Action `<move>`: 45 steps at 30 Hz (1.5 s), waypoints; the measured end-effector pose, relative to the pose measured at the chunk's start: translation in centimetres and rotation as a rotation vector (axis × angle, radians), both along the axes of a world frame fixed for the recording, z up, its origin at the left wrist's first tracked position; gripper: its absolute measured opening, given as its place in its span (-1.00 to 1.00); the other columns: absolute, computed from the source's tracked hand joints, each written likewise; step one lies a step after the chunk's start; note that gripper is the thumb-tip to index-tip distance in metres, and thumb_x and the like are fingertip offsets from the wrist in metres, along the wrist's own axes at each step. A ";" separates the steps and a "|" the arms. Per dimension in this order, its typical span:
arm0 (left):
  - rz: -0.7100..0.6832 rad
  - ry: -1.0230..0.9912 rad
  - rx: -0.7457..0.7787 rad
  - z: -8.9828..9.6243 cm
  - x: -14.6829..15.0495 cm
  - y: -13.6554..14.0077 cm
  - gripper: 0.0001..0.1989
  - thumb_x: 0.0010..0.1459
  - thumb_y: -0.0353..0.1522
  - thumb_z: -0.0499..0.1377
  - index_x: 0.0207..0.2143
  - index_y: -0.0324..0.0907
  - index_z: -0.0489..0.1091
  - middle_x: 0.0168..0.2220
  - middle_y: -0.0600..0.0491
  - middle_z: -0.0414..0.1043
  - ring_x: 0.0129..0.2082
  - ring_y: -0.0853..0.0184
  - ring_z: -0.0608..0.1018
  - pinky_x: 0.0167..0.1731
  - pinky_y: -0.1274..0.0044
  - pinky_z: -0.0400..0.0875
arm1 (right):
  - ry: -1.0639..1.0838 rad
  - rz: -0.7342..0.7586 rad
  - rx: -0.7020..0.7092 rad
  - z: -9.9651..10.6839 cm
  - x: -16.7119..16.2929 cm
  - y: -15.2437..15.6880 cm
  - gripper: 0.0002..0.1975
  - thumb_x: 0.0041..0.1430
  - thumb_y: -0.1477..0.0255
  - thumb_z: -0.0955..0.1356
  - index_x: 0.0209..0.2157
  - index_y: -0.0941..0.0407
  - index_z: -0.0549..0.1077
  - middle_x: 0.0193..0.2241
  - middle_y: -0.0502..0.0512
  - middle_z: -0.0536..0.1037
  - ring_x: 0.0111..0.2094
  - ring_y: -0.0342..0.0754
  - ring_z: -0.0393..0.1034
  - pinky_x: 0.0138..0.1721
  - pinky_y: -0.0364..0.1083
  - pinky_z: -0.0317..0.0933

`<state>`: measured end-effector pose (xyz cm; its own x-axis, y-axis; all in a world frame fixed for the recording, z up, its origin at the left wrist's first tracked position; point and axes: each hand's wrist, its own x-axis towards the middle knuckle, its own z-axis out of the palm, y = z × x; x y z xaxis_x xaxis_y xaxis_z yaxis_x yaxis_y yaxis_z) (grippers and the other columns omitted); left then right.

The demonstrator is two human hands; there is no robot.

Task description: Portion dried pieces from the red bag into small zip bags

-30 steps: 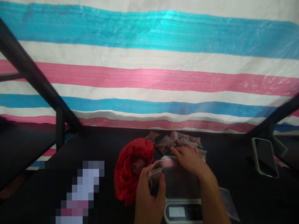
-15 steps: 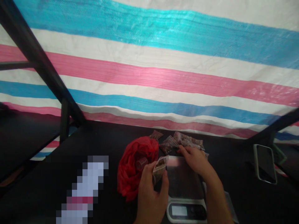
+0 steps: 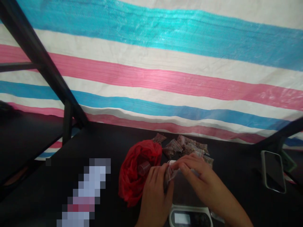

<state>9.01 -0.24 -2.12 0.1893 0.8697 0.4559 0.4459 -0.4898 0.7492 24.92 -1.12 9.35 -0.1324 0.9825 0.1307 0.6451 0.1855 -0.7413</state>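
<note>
My left hand (image 3: 157, 187) is closed around a small clear zip bag (image 3: 168, 174), held upright over the left edge of a kitchen scale (image 3: 190, 217). My right hand (image 3: 197, 171) reaches across the scale's plate, its fingertips closed at the top of the same bag. The bag's contents are mostly hidden by my fingers. Just left of my left hand lies a crumpled red plastic bag (image 3: 132, 176) with a small clear plastic cup (image 3: 143, 167) in its opening. Behind the scale, several filled zip bags (image 3: 174, 147) lie in a loose pile.
A phone (image 3: 274, 171) lies at the right on the black table (image 3: 106, 138). Dark frame bars (image 3: 50, 72) slant down at both sides. A striped tarp (image 3: 165, 78) hangs behind the table. A blurred-out pale patch (image 3: 82, 192) covers something at the left.
My right hand has moved from the pile of filled bags toward me and left, to the top of the bag in my left hand. The held bag has turned and is more covered.
</note>
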 end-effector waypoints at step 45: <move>0.079 -0.034 -0.048 0.5 -0.8 0.2 -0.77 0.40 -0.39 0.13 0.04 -0.09 0.48 -0.06 -0.07 0.65 -0.06 0.13 0.68 -0.06 0.27 0.63 | -0.398 -0.413 -0.126 -7.0 2.1 4.1 -0.52 0.50 0.16 0.21 -0.16 0.04 0.74 0.04 0.21 0.69 0.09 0.31 0.47 0.16 0.32 0.20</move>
<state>8.20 -0.03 -1.62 0.1046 0.9023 0.4183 0.4552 -0.4174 0.7865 27.06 2.98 2.34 0.2496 0.9679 0.0282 0.8783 -0.2140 -0.4275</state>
